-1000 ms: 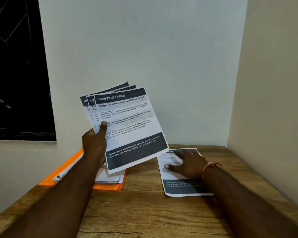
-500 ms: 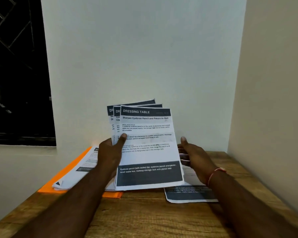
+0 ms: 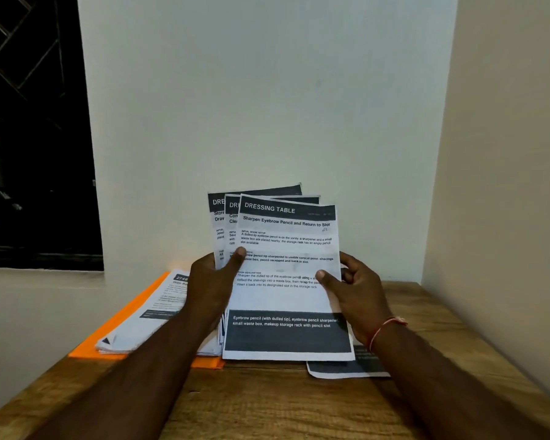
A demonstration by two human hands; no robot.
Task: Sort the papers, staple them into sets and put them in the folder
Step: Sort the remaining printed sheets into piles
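Orange card folder lies flat and closed on the left part of a brown wooden table, and it serves here as the landmark. A dark window is set in the wall up and to the left of the folder. On top of the folder, not inside it, rests a loose stack of white printed sheets with dark bands. Whether anything sits between the folder's covers cannot be told.

Above the folder's right end, the left hand grips a fan of three white printed papers. Its thumb presses on the front sheet's left edge and its fingers are hidden behind the fan. The front sheet is headed "DRESSING TABLE" and has a dark block across its foot. The fan stands nearly upright, with its lower edge close over the table to the right of the folder.

Further right of the folder, the right hand holds the fan's right edge, thumb on the front and fingers curled behind. A red thread bracelet circles that wrist. A single printed sheet lies flat on the table, right of the folder and partly hidden under the fan and the right forearm.
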